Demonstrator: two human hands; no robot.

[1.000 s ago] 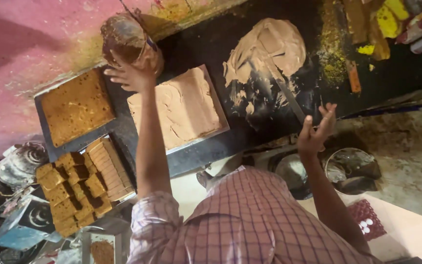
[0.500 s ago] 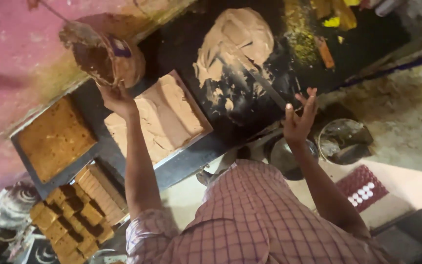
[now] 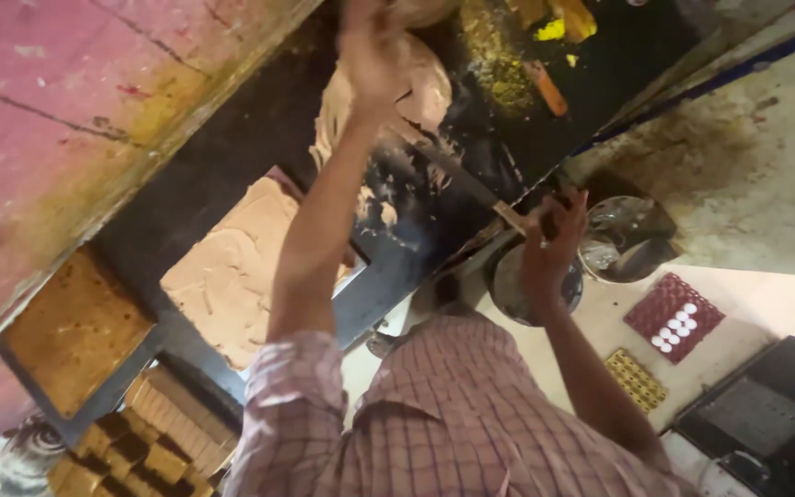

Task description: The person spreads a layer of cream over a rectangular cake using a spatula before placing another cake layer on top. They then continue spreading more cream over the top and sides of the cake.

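My left hand (image 3: pixel 372 53) is stretched far forward and grips a brown-smeared bowl (image 3: pixel 420 9), which the frame's top edge mostly cuts off. Under it a mound of light brown paste (image 3: pixel 430 92) lies on the black counter (image 3: pixel 434 230). My right hand (image 3: pixel 554 241) is closed around the handle of a long flat spatula (image 3: pixel 471 189). Its blade points into the mound. A flat tray of the same brown paste (image 3: pixel 232 267) sits under my left forearm.
A tray with a golden baked slab (image 3: pixel 71 331) and stacked cut pieces (image 3: pixel 140 446) are at lower left. Two metal bowls (image 3: pixel 626 237) (image 3: pixel 512 290), a red egg tray (image 3: pixel 675 317), a yellow tray (image 3: pixel 637 379) and a black appliance (image 3: pixel 766 419) lie to the right. A pink wall (image 3: pixel 66 101) runs behind the counter.
My left hand has carried the bowl from above the trays rightward, over the mound of paste. My right hand, fingers spread before, has closed on the spatula handle.
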